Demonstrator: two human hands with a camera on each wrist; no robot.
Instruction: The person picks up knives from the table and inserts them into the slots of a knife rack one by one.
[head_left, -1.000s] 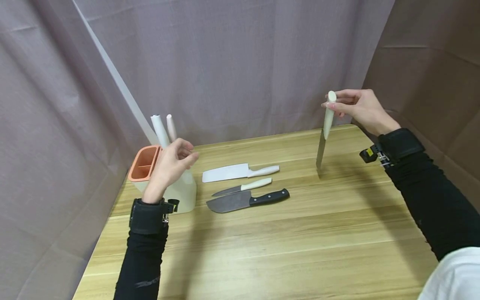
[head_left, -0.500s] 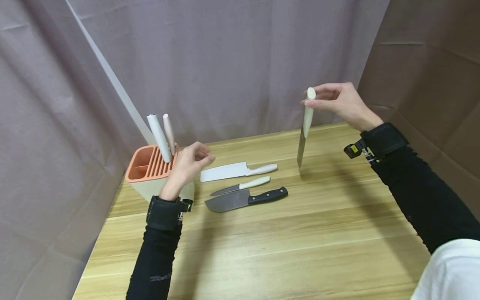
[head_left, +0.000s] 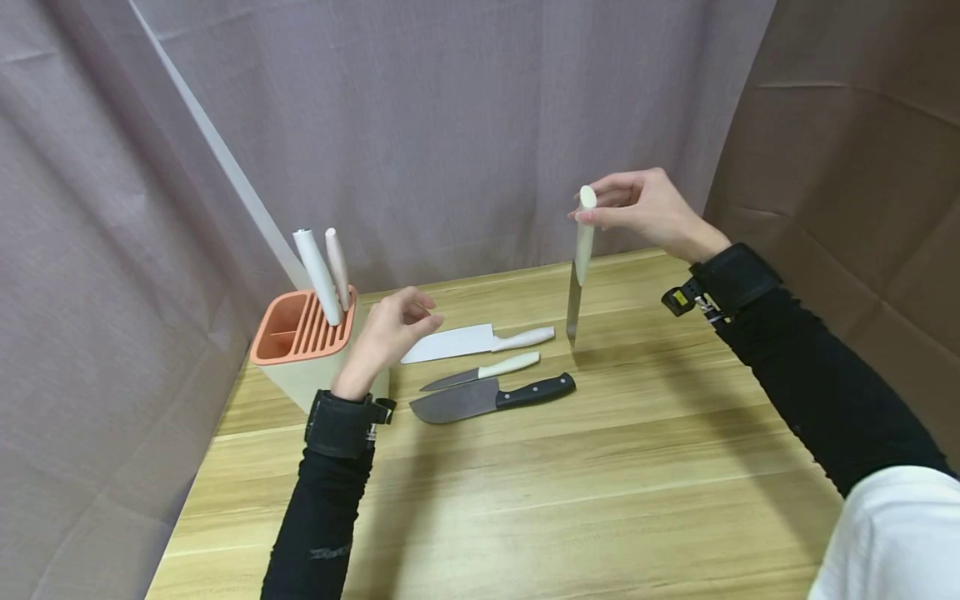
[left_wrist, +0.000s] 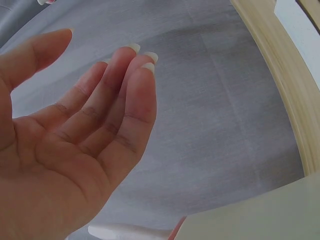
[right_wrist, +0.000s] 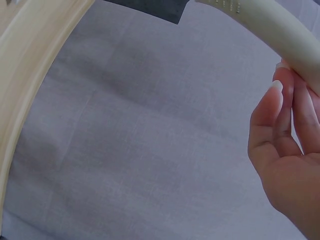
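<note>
My right hand (head_left: pixel 637 208) pinches the top of a cream-handled knife (head_left: pixel 579 258) that hangs blade down above the back of the wooden table (head_left: pixel 600 500). In the right wrist view the cream handle (right_wrist: pixel 270 25) lies against my fingertips (right_wrist: pixel 290 95). My left hand (head_left: pixel 390 329) hovers with relaxed fingers and holds nothing, just right of the orange-topped knife block (head_left: pixel 300 342). Its bare palm (left_wrist: pixel 60 160) fills the left wrist view. Two pale handles (head_left: pixel 326 267) stick up from the block.
Three knives lie side by side in the middle of the table: a white cleaver (head_left: pixel 472 342), a small cream-handled knife (head_left: pixel 483 372) and a black-handled cleaver (head_left: pixel 495 398). Grey cloth hangs behind and to the left, brown cloth to the right.
My right hand has carried the hanging knife leftward, from the table's right side toward its middle. My left hand has drifted right and slightly down from in front of the block.
</note>
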